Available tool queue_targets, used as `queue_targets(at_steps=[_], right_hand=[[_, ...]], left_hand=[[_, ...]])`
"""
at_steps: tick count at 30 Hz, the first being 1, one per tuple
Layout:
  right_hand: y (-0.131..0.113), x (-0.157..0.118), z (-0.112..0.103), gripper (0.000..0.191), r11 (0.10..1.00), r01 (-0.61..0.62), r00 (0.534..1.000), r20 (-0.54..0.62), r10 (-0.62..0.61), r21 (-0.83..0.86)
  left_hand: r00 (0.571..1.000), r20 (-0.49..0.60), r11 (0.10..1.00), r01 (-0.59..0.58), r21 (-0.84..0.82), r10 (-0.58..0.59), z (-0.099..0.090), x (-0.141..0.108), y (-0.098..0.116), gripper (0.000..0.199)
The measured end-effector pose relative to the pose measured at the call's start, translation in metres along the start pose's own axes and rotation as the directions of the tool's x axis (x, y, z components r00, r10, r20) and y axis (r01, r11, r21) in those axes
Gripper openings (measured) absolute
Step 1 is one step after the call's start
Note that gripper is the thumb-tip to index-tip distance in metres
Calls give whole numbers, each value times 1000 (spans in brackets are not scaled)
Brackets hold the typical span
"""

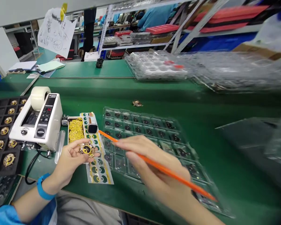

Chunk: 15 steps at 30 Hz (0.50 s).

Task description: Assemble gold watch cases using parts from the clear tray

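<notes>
My left hand [69,159], with a blue band at the wrist, grips a round gold-and-black part [87,150] that looks like a watch case, by its edges. My right hand [152,165] holds a slim orange stick [165,170] like a pen. Its tip points left, close to a small dark rounded-square piece [92,128]; whether they touch I cannot tell. Beneath them lies a sheet of green and yellow stickers [99,170]. A clear compartment tray [121,167] with small black parts extends under my right hand.
A white tape dispenser [53,115] and a box of yellow rings [76,129] stand left. Beyond is a black tray [0,120] of gold parts. Another gold part [137,103] lies on the green bench. Stacked clear trays [159,64] sit on the ledge behind.
</notes>
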State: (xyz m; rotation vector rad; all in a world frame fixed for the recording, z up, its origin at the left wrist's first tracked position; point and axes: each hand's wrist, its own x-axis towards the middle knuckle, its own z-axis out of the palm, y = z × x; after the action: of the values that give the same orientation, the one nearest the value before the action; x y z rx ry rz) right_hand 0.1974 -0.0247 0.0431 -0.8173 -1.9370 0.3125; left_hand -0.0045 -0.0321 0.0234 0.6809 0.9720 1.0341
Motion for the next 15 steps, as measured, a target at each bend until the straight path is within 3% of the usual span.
queue_targets(at_steps=[3, 7, 11, 15], right_hand=[[1, 24, -7, 25, 975, -197, 979, -30, 201, 102], [3, 49, -12, 50, 937, -298, 936, -137, 324, 182], [8, 55, -16, 50, 946, -279, 934, -181, 307, 164], [11, 54, -20, 43, 979, -205, 955, -216, 203, 11]], left_hand=[[1000, 3, 998, -20, 61, 20, 8, 3, 15, 44], [994, 39, 984, -110, 140, 106, 26, 11, 35, 33], [964, 65, 933, -268, 241, 260, 47, 21, 49, 19], [881, 43, 808, -450, 382, 471, 64, 27, 59, 9]])
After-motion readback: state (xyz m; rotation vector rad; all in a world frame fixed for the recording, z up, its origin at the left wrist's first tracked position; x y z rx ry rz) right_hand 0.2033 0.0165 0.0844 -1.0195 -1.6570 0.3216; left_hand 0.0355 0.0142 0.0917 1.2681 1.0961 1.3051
